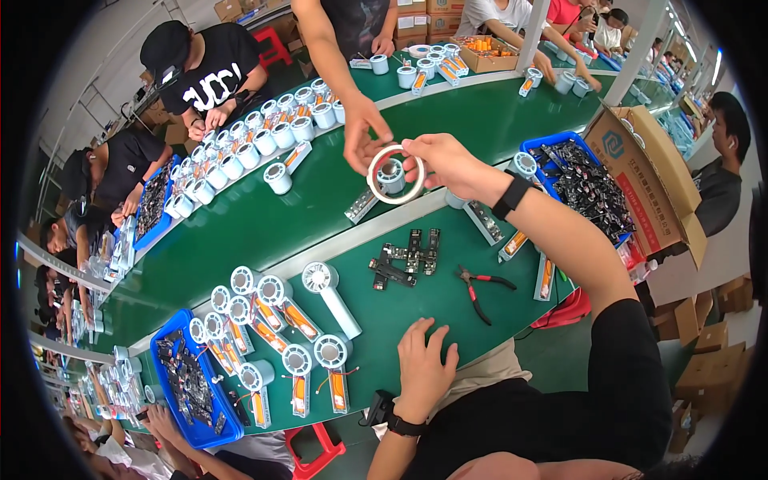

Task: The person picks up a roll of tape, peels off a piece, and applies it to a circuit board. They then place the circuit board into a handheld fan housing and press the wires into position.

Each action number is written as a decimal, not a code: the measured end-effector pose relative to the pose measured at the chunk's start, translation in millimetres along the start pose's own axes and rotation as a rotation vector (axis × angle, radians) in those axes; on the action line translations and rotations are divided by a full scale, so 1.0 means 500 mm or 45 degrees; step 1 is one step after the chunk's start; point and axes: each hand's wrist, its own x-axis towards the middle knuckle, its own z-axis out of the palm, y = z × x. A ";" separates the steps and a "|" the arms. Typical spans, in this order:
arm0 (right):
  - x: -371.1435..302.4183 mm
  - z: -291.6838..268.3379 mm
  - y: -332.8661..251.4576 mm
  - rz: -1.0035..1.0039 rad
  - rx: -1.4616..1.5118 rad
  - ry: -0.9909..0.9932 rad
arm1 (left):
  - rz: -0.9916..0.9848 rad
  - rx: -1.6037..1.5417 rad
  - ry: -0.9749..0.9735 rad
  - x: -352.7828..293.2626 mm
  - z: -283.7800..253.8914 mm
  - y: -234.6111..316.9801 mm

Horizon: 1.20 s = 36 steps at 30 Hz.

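My right hand [452, 164] reaches over the belt, its fingers closed on the rim of a white roll of tape [407, 195]. A co-worker's hand [365, 138] is at the roll's opposite side; whether it grips the roll I cannot tell. Through the ring shows a small fan unit [391, 177] on the belt's near edge. My left hand [426, 366] lies with fingers spread at the near edge of the green table [384, 308], holding nothing. Beyond it lie several black circuit boards [406, 258], with red-handled cutting pliers [478, 304] to their right.
Several light-blue fan units with orange batteries [272, 336] lie left on the table, beside a blue tray [234, 428] of black boards. Another blue tray [530, 146] and a cardboard box [640, 192] stand right. Rows of fans [264, 142] line the far belt side, where co-workers sit.
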 end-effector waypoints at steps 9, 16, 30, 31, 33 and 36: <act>0.047 -0.008 0.005 -0.138 0.422 -0.072 | 0.020 0.058 -0.027 -0.001 0.002 0.000; 0.037 -0.008 0.023 -0.480 0.026 0.123 | 0.040 0.081 -0.003 -0.006 0.007 0.001; -0.002 -0.093 0.165 -0.364 -1.844 0.008 | 0.081 0.137 0.025 -0.006 0.010 0.000; -0.007 -0.087 0.163 -0.363 -1.845 0.011 | 0.081 0.139 0.027 -0.006 0.010 0.000; -0.020 -0.070 0.164 -0.324 -1.805 -0.025 | 0.083 0.143 0.031 -0.005 0.010 0.001; -0.040 -0.046 0.154 -0.311 -1.761 -0.032 | 0.077 0.141 0.031 -0.008 0.008 0.002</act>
